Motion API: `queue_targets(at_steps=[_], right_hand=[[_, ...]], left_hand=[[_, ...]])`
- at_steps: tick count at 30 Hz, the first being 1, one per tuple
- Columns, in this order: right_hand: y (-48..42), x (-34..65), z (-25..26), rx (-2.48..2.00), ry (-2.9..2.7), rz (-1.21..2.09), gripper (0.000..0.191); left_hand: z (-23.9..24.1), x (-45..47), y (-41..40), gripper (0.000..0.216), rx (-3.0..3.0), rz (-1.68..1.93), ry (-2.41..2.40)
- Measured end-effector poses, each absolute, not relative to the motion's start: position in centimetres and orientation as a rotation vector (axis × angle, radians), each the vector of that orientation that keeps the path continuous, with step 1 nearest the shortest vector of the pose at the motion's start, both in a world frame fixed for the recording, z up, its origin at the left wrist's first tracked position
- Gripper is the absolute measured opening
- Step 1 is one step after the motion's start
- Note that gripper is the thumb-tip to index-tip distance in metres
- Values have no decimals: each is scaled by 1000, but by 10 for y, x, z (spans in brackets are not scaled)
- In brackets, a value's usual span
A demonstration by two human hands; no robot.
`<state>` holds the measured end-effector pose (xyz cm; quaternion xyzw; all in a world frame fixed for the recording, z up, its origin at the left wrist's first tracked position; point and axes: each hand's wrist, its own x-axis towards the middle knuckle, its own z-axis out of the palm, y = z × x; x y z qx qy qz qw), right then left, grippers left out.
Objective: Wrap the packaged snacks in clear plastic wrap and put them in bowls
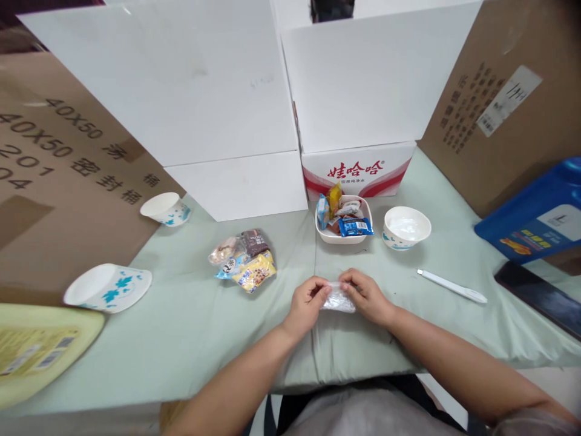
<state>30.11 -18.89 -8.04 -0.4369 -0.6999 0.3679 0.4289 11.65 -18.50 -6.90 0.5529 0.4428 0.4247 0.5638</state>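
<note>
A small clear plastic bag [338, 299] lies on the pale green cloth near the table's front edge. My left hand [307, 305] pinches its left end and my right hand [367, 295] pinches its right end, fingers closed on the plastic. Behind my hands stands a white square dish [344, 238] filled with several wrapped snacks. To the left of it lies a filled clear bag of snacks [242, 260].
A white paper bowl [407, 228] stands right of the dish, a white pen [451, 286] beyond it. Two paper cups [166, 208] [109, 287] lie tipped at the left. White and brown cartons wall the back; a blue box [535, 212] and a dark phone [540, 297] sit at the right.
</note>
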Motion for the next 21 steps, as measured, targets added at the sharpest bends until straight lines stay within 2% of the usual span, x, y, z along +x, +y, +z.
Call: queue_targets(at_steps=[6, 10, 17, 21], right_hand=[[-186, 302, -85, -1126, -1581, 1138, 32], [-186, 301, -88, -1110, -1599, 1206, 38], [-195, 294, -79, -1153, -1742, 981, 10], [-197, 297, -72, -1089, -1823, 850, 12]], left_hand=[[-69, 118, -184, 13, 1538, 1005, 1100], [-70, 118, -186, 10, 1645, 1043, 1117], [-75, 125, -185, 28, 1046, 1045, 966], [-73, 126, -184, 31, 970, 1070, 944]])
